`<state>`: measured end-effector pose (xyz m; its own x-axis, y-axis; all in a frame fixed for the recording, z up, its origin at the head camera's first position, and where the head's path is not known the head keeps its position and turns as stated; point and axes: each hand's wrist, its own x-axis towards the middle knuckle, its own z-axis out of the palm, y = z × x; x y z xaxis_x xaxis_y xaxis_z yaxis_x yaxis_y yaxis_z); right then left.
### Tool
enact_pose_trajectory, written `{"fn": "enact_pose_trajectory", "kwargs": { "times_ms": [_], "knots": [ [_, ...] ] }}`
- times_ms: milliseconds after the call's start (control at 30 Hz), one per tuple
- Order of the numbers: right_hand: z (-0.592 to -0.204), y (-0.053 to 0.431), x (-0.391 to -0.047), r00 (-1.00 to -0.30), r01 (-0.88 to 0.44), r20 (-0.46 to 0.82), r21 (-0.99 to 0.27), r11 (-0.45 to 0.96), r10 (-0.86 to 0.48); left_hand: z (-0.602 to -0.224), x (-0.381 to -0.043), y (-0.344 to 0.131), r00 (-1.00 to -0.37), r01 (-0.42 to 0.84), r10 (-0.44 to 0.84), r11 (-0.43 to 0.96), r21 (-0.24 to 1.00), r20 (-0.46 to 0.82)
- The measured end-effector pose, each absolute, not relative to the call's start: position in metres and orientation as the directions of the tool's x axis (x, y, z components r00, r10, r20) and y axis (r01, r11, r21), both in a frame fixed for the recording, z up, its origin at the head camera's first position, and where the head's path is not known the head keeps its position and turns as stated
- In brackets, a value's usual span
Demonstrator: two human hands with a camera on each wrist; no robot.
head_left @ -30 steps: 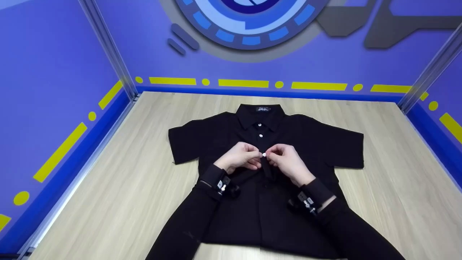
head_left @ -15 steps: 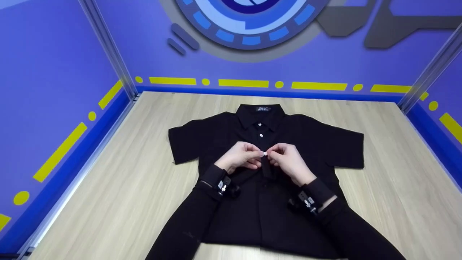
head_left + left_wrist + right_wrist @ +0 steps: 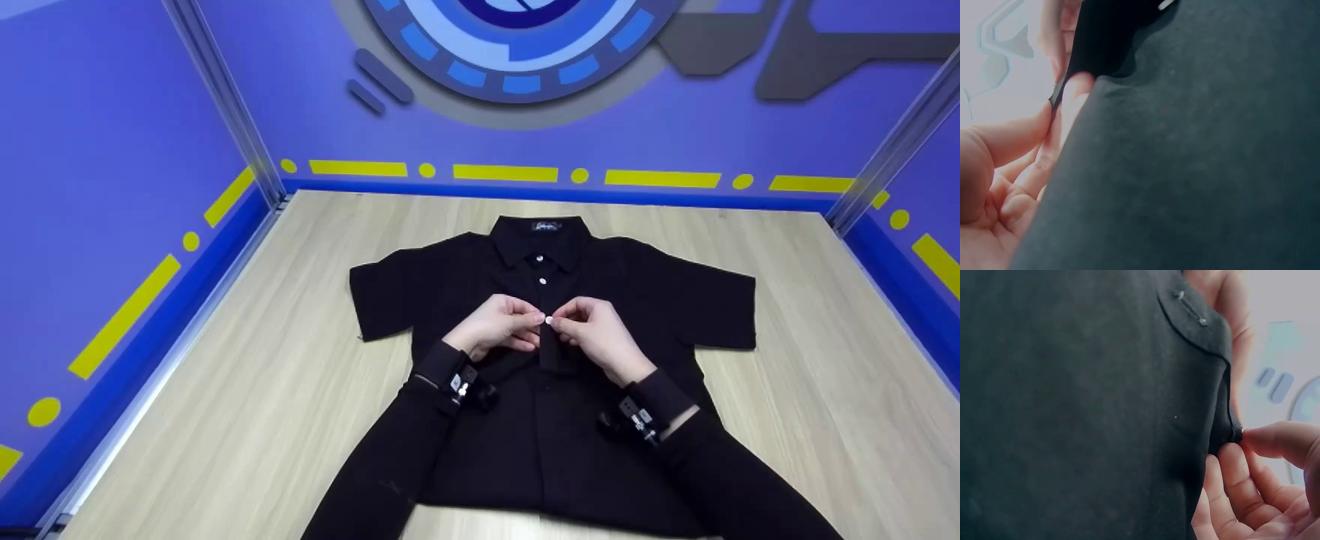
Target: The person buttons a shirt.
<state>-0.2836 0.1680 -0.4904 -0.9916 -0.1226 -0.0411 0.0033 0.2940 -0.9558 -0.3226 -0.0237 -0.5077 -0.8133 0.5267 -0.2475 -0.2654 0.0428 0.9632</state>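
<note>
Black shirt (image 3: pixel 652 289) laid face up on the desk (image 3: pixel 262 322), collar (image 3: pixel 510 244) far, hem near, sleeves spread left and right. At mid-front, cloth is pinched by the left hand (image 3: pixel 496 328), its fingers drawn narrow. Just to the right, cloth is likewise pinched by the right hand (image 3: pixel 602 337), thumb and fingers narrowed. A white button (image 3: pixel 548 320) is seen between the two hands' fingertips. Two more white buttons (image 3: pixel 542 281) are lined up on the far side, toward the collar.
</note>
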Motion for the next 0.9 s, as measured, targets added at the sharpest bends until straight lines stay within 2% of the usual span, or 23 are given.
{"fn": "enact_pose_trajectory", "kwargs": {
  "times_ms": [233,633,900],
  "knots": [
    [-0.480,0.166,-0.279,-0.988,0.002,-0.051,-0.948,0.319,-0.147,-0.508,-0.323,-0.027,-0.786,-0.261,0.569,0.050,0.964,-0.242],
    [-0.492,0.169,-0.283,-0.988,-0.033,-0.018,-0.948,0.318,-0.156,-0.505,-0.321,-0.025,-0.773,-0.276,0.565,0.106,0.955,-0.287],
    [-0.491,0.172,-0.285,-0.979,-0.007,-0.064,-0.938,0.347,-0.193,-0.504,-0.319,-0.022,-0.824,-0.281,0.480,0.119,0.952,-0.303]
  ]
}}
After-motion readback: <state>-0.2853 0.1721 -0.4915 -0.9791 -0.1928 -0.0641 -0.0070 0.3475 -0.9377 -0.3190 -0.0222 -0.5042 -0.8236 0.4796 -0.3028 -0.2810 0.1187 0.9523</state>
